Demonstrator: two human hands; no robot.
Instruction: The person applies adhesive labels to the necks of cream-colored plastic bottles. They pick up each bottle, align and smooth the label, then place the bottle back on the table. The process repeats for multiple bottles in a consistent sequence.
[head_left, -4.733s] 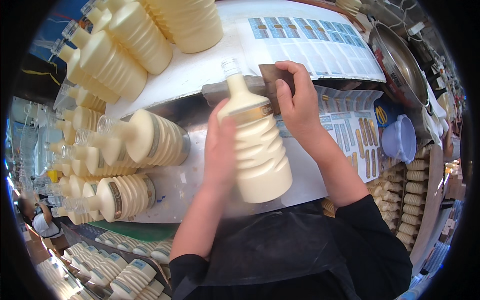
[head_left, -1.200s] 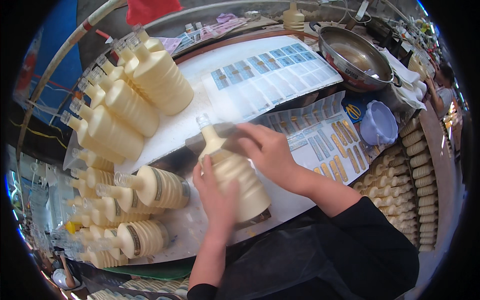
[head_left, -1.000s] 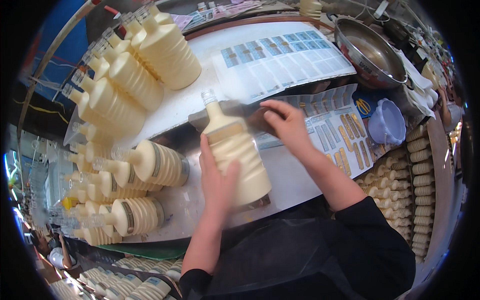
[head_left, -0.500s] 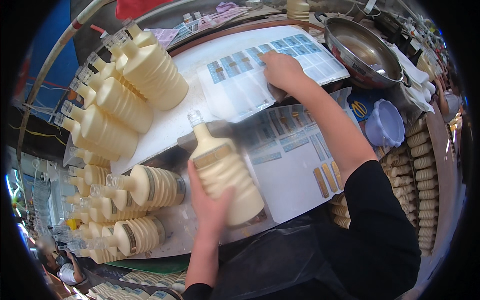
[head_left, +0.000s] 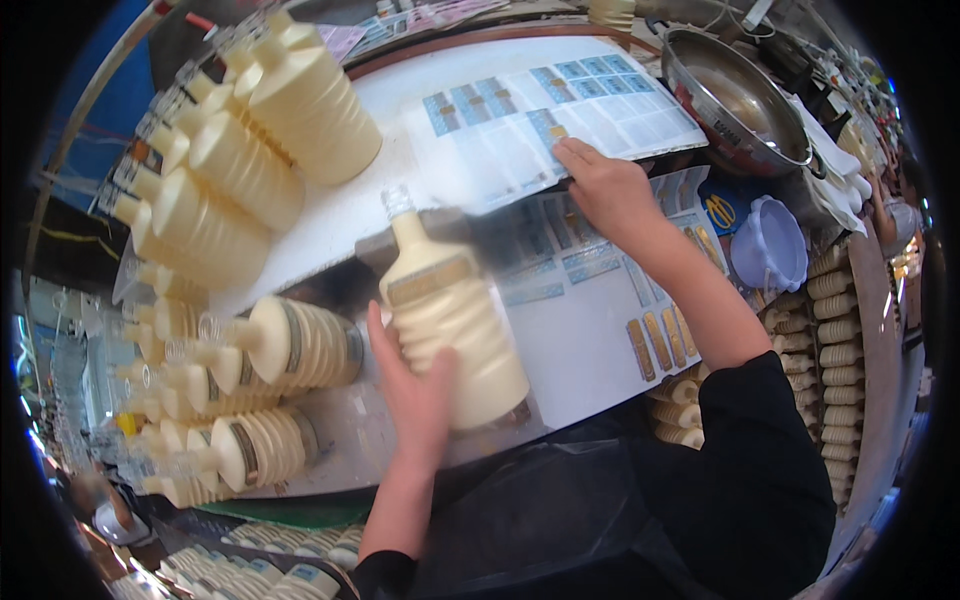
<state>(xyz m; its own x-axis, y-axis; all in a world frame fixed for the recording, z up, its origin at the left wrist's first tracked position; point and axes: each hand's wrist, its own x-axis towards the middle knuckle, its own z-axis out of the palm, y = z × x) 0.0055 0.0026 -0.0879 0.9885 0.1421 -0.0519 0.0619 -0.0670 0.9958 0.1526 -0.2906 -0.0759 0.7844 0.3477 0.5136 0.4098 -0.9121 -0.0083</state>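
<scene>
A cream ribbed bottle with a clear threaded neck lies in front of me, a gold-toned label band across its shoulder. My left hand grips its lower left side, thumb over the front and fingers along the edge. Between the fingertips of my right hand is a blue label with a gold patch, held over the label sheet on the white raised board. Rows of similar blue labels remain on that sheet. A second sheet below it carries blue strips and narrow gold labels.
Plain cream bottles stand grouped at the upper left; banded bottles lie below them. A wide metal pan, a lilac bucket and yellow-handled scissors are at the right. More bottles are stacked beyond my right arm.
My right hand has moved toward me and slightly right, and a blue label has come away from its row with it. The left hand stays on the bottle. The whole view has shifted slightly.
</scene>
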